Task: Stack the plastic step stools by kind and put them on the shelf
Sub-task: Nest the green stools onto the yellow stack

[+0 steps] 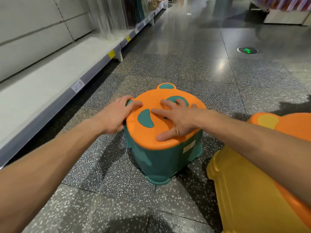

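Observation:
A teal step stool [161, 158] with an orange panda-face top stands upright on the floor in the middle of the view. My left hand [117, 113] curls over its left rim, fingers on the teal ear. My right hand [176, 118] lies spread on the orange top, fingers straight and thumb near the front edge. A yellow stool [244, 190] with an orange top lies tipped at the lower right, partly behind my right forearm.
A low white shelf [50, 81] with price labels runs along the left, its near stretch bare. Clear wrapped goods [107, 14] stand on it farther back. Speckled grey floor tiles [210, 68] stretch ahead, with a green arrow light [247, 50] set in them.

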A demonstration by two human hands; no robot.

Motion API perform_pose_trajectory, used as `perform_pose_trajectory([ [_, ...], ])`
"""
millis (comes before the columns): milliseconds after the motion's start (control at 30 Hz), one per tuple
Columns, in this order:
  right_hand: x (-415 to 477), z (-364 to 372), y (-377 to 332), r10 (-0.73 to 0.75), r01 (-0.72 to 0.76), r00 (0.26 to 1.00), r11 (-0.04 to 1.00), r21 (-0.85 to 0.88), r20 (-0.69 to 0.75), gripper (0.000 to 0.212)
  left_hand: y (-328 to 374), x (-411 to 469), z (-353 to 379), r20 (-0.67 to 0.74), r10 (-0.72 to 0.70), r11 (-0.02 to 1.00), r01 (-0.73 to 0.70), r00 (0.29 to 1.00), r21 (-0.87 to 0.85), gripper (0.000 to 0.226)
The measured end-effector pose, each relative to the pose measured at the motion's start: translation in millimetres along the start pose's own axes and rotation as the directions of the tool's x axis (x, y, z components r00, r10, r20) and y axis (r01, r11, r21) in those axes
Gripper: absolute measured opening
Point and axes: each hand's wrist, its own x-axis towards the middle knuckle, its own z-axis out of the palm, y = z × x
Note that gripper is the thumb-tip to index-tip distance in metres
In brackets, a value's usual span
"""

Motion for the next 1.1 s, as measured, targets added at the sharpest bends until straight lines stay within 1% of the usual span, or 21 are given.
perform_pose_trajectory([
  [100, 2.4, -0.6, 3.4, -0.01, 0.01, 1.0, 1.0, 0.0, -0.007, 0.102, 19.0, -21.7, 9.0, -0.124, -0.062, 0.99, 0.046, 0.99, -0.131, 0.067],
  [133, 2.8, -0.5, 4.5, -0.017, 0.017, 1.0, 1.0, -0.004, -0.019, 0.099, 27.5, -30.3, 8.8, -0.154, -0.078, 0.986, 0.054, 0.985, -0.158, 0.067],
  [233, 6.5, -2.8, 10.3, -0.002, 0.0, 0.998, 0.999, -0.04, -0.056, 0.092, 58.2, -54.2, 4.3, -0.186, -0.135, 0.973, 0.095, 0.973, -0.213, 0.075],
  [333, 13.9, -8.3, 23.4, 0.053, -0.058, 0.996, 0.995, -0.076, -0.068, 0.09, 92.3, -71.0, 0.9, -0.167, -0.184, 0.946, 0.128, 0.969, -0.297, 0.071],
  [400, 18.0, -7.8, 32.6, 0.047, -0.051, 0.997, 0.995, -0.089, -0.055, 0.09, 114.7, -73.6, -1.7, -0.15, -0.178, 0.934, 0.119, 0.973, -0.336, 0.066],
  [433, 19.7, -6.3, 36.1, 0.034, -0.039, 0.998, 0.994, -0.102, -0.049, 0.09, 125.3, -70.9, -1.7, -0.139, -0.171, 0.937, 0.117, 0.975, -0.329, 0.071],
  [467, 20.6, -4.9, 38.7, 0.02, -0.026, 0.999, 0.993, -0.114, -0.046, 0.092, 135.3, -66.4, -0.8, -0.114, -0.171, 0.943, 0.129, 0.979, -0.306, 0.081],
  [533, 22.9, -3.4, 43.2, 0.006, -0.012, 0.999, 0.993, -0.122, -0.05, 0.099, 150.2, -54.1, 4.4, -0.044, -0.212, 0.955, 0.197, 0.976, -0.222, 0.1],
  [567, 24.2, -3.3, 46.3, 0.007, -0.015, 0.998, 0.993, -0.117, -0.061, 0.1, 153.0, -48.0, 8.7, -0.033, -0.234, 0.956, 0.224, 0.972, -0.187, 0.104],
  [600, 25.6, -2.8, 49.7, 0.019, -0.026, 0.997, 0.994, -0.104, -0.072, 0.098, 152.4, -42.6, 13.3, -0.047, -0.243, 0.959, 0.232, 0.969, -0.165, 0.105],
  [667, 28.4, -1.4, 54.6, 0.055, -0.061, 0.995, 0.996, -0.069, -0.089, 0.091, 142.7, -36.7, 20.9, -0.124, -0.215, 0.97, 0.198, 0.969, -0.139, 0.102],
  [700, 30.6, -0.2, 55.8, 0.068, -0.074, 0.993, 0.996, -0.059, -0.097, 0.091, 134.0, -35.4, 24.3, -0.175, -0.194, 0.973, 0.166, 0.965, -0.16, 0.102],
  [767, 34.6, -0.3, 55.5, 0.076, -0.082, 0.992, 0.995, -0.061, -0.105, 0.097, 113.2, -33.9, 30.4, -0.278, -0.17, 0.958, 0.093, 0.946, -0.27, 0.103],
  [800, 35.6, -2.3, 54.5, 0.074, -0.08, 0.992, 0.995, -0.058, -0.106, 0.098, 102.6, -33.6, 32.5, -0.306, -0.171, 0.947, 0.07, 0.937, -0.314, 0.102],
  [867, 37.0, -5.8, 52.4, 0.067, -0.073, 0.991, 0.996, -0.045, -0.117, 0.094, 86.9, -35.0, 32.6, -0.28, -0.189, 0.929, 0.079, 0.941, -0.362, 0.101],
  [933, 37.9, -5.4, 49.9, 0.061, -0.069, 0.989, 0.996, -0.053, -0.135, 0.093, 78.9, -34.9, 29.1, -0.199, -0.208, 0.915, 0.119, 0.958, -0.386, 0.102],
  [1000, 40.1, -1.8, 48.3, 0.069, -0.073, 0.99, 0.997, -0.035, -0.122, 0.092, 75.5, -31.6, 25.7, -0.146, -0.172, 0.93, 0.112, 0.974, -0.349, 0.102],
  [1067, 42.6, 1.7, 48.6, 0.083, -0.081, 0.991, 0.996, 0.023, -0.1, 0.092, 73.4, -25.9, 21.3, -0.122, -0.128, 0.951, 0.086, 0.984, -0.298, 0.101],
  [1100, 43.8, 2.8, 48.9, 0.089, -0.085, 0.991, 0.995, 0.046, -0.102, 0.093, 72.9, -23.0, 19.1, -0.11, -0.136, 0.949, 0.097, 0.985, -0.301, 0.101],
])
